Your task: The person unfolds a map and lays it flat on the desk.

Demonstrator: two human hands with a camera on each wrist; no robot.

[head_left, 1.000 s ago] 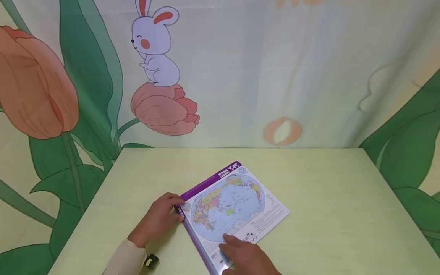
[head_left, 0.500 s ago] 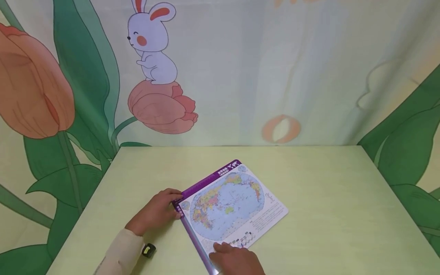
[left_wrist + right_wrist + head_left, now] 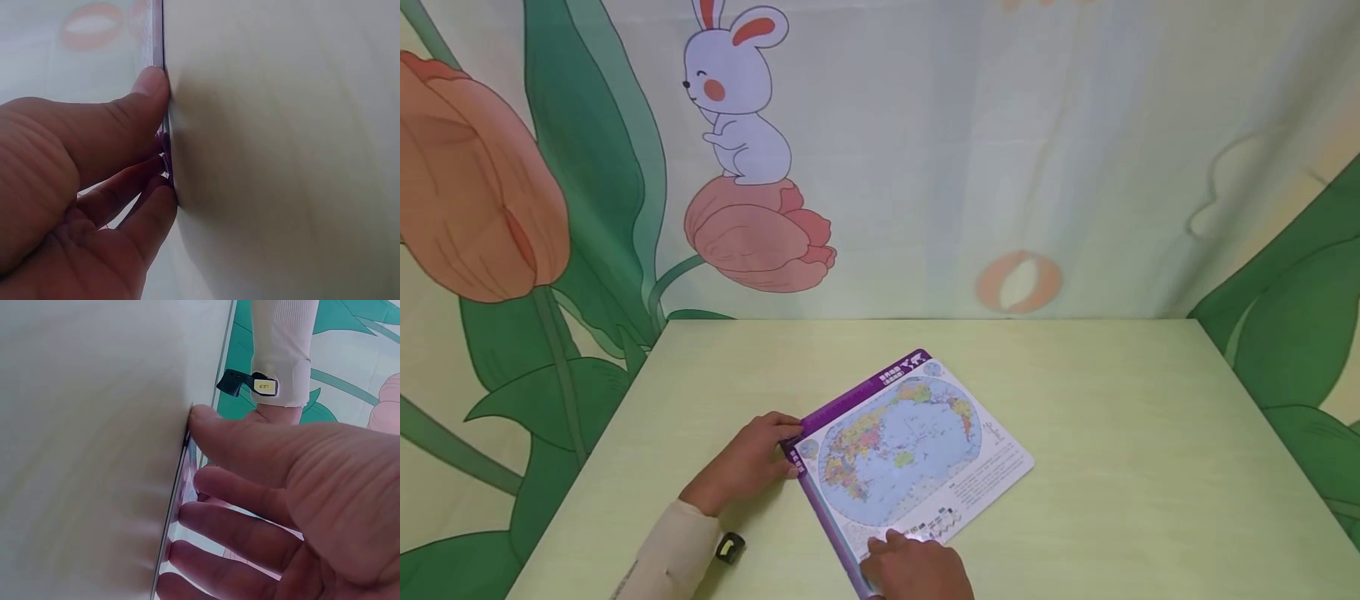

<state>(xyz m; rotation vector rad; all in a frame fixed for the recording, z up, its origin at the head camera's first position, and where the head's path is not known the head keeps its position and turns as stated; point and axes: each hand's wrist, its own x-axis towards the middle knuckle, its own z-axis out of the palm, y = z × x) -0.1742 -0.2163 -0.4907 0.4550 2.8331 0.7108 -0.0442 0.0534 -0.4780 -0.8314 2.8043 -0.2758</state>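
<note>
A world map sheet (image 3: 898, 454) with purple borders lies flat and slanted on the table. My left hand (image 3: 751, 458) holds its left corner; the fingers reach the upper purple border and the thumb touches the left edge. In the left wrist view, the left thumb (image 3: 119, 125) and fingertips sit along the sheet's thin purple edge, close to the tabletop. My right hand (image 3: 919, 568) rests on the map's near end, covering part of the print there. Seen from the right wrist, the right fingers (image 3: 240, 531) extend fairly straight along the edge, with the thumb at the table.
The pale green table (image 3: 1120, 433) extends around the map. A small black wrist device (image 3: 730, 547) with a yellow label sits by the left sleeve (image 3: 673, 550). Behind the table hangs a printed curtain (image 3: 880, 167) with a rabbit and tulips.
The right hand has drawn slightly down and left over the map's near end, its fingers now closer together. My left hand stays at the corner; the map has hardly moved.
</note>
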